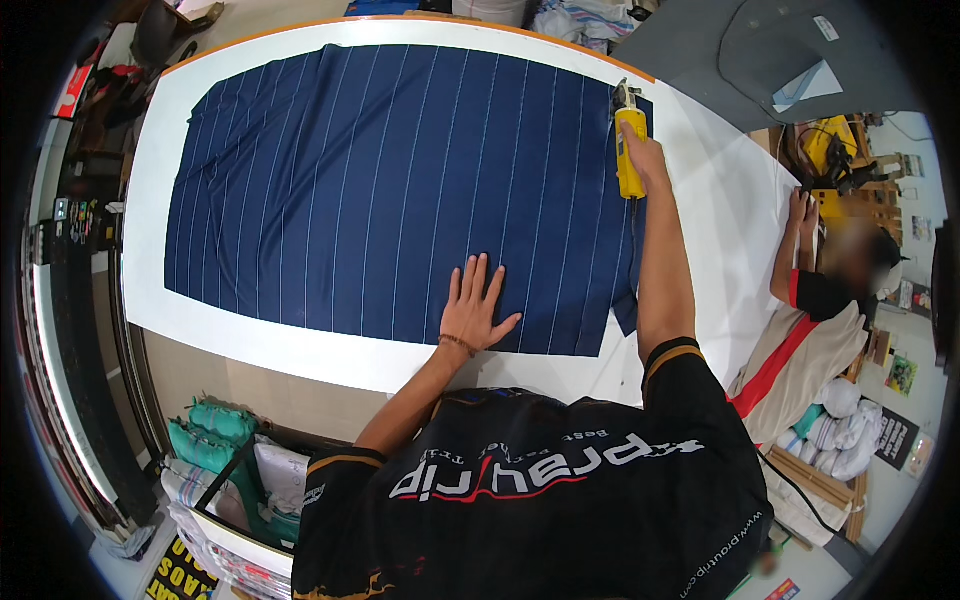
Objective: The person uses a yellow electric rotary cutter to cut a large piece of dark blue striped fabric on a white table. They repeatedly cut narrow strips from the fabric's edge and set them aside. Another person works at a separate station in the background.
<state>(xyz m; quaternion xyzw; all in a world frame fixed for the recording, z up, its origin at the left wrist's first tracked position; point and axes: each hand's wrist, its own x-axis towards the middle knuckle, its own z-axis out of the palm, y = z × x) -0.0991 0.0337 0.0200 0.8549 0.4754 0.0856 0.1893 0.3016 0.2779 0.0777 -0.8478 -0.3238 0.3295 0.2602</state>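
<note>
A large navy cloth with thin pale stripes [400, 190] lies on the white table [150, 220]. My left hand [471, 318] presses flat on its near part, fingers spread, with a bracelet on the wrist. At the cloth's far right corner, my right hand [642, 155] is wrapped round a yellow electric fabric cutter [630, 182]. The cutter's metal head [626, 96] sits at the far edge, and its cord trails back toward me. A narrow navy strip [647, 112] shows right of the head; a loose navy end [625, 314] lies near my right forearm.
Another person [830, 280] stands at the table's right side, hands near its edge. A grey surface [720, 50] adjoins the far right corner. Below the table's near left lie green wrapped bundles [212, 435]. Boards and rolled cloth [835, 430] stand at the right.
</note>
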